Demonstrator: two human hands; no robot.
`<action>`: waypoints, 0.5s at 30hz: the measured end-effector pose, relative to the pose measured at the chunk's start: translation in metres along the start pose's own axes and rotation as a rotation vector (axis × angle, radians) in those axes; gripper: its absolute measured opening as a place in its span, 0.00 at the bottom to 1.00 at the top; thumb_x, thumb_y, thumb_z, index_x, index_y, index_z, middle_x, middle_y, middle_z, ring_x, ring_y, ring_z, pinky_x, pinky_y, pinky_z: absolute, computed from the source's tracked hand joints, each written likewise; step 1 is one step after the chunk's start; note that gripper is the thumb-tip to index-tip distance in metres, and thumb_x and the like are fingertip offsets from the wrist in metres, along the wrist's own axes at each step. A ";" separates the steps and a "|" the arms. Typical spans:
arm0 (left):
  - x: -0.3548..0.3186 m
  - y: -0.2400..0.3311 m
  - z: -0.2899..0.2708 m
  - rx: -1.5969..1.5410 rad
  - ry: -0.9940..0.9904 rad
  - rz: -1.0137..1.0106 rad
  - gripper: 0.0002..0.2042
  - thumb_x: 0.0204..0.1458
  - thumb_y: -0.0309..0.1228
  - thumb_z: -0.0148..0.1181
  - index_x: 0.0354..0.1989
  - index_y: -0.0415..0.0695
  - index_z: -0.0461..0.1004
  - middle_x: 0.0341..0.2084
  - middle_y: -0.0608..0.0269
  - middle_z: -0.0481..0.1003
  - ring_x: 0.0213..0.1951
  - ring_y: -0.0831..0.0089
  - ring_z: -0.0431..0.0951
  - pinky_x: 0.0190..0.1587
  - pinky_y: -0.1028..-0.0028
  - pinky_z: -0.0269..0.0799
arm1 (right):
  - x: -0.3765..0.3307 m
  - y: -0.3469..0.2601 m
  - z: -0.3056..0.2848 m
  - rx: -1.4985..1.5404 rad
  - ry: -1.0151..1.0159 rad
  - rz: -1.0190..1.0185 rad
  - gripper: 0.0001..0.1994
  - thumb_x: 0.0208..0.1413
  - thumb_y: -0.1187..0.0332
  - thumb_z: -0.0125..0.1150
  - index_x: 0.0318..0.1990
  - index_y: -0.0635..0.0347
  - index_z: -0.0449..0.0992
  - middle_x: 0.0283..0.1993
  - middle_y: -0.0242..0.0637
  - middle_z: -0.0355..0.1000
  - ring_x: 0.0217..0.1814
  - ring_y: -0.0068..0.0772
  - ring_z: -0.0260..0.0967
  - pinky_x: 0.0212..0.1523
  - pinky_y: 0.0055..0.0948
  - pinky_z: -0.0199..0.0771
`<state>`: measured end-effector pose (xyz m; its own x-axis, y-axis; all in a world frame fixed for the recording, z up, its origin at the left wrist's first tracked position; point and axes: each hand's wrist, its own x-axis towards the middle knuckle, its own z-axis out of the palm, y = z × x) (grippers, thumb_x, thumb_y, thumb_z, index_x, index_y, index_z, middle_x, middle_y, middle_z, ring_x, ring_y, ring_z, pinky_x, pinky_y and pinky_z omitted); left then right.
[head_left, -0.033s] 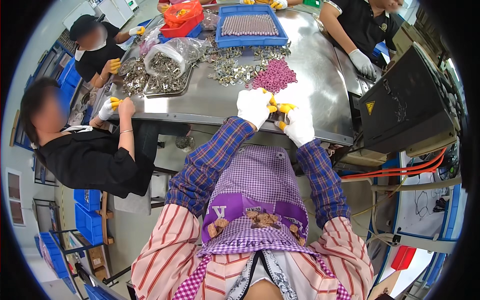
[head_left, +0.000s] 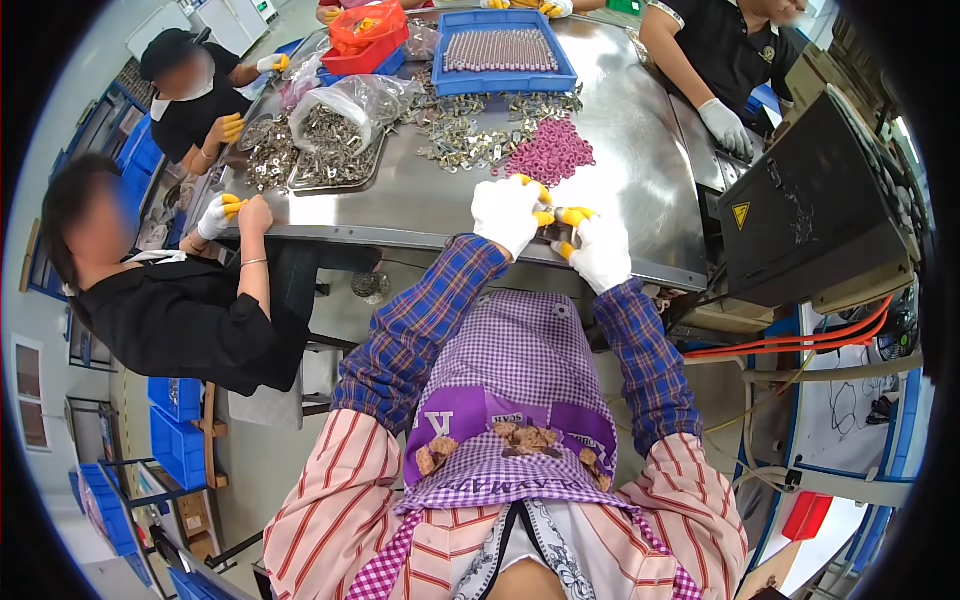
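Near the front edge of the metal table [head_left: 640, 215], my left hand [head_left: 508, 214] and my right hand [head_left: 600, 248] face each other, fingertips almost meeting. Both wear white gloves with yellow fingertips, and their fingers are closed in a pinch. Something small and greyish shows between the fingertips, too small to name. Just beyond my hands lies a heap of pink rings [head_left: 552, 150]. To its left spread loose small metal parts [head_left: 460, 140]. Farther back, a blue tray [head_left: 505, 82] holds rows of pinkish pieces.
At the left, a metal tray [head_left: 337, 182] bears a plastic bag [head_left: 345, 105] of metal parts. A red bin [head_left: 365, 58] stands behind. Co-workers' gloved hands [head_left: 222, 215] are at the left edge; another gloved hand [head_left: 725, 128] is at the right, near a dark machine box [head_left: 800, 200].
The fingers of my right hand have shifted very slightly, and a little more of the greyish thing shows between the fingertips.
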<state>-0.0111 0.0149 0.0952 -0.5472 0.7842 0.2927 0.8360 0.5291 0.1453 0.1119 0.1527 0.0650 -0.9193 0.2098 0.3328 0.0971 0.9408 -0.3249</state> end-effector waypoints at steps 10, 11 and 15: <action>-0.044 -0.047 0.052 -0.447 0.163 -0.640 0.18 0.50 0.39 0.53 0.51 0.54 0.74 0.42 0.60 0.76 0.36 0.56 0.76 0.42 0.59 0.69 | 0.043 0.110 -0.025 -0.347 0.099 0.678 0.18 0.48 0.55 0.62 0.45 0.52 0.75 0.43 0.36 0.72 0.40 0.37 0.73 0.44 0.31 0.73; -0.038 -0.048 0.056 -0.505 0.118 -0.613 0.17 0.50 0.38 0.54 0.50 0.54 0.74 0.41 0.59 0.76 0.36 0.56 0.76 0.41 0.61 0.69 | 0.047 0.121 -0.025 -0.349 0.106 0.703 0.18 0.49 0.55 0.62 0.45 0.52 0.75 0.43 0.36 0.72 0.40 0.38 0.73 0.44 0.32 0.73; -0.009 -0.066 0.055 -0.678 0.002 -0.546 0.16 0.50 0.37 0.55 0.48 0.54 0.75 0.40 0.56 0.76 0.36 0.57 0.76 0.38 0.64 0.70 | 0.064 0.133 -0.020 -0.354 0.127 0.751 0.18 0.50 0.54 0.61 0.45 0.52 0.75 0.42 0.36 0.72 0.41 0.39 0.73 0.44 0.33 0.73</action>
<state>-0.0637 -0.0091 0.0315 -0.8790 0.4764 0.0192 0.3012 0.5236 0.7970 0.0738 0.2964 0.0613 -0.5145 0.8224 0.2427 0.8000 0.5623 -0.2095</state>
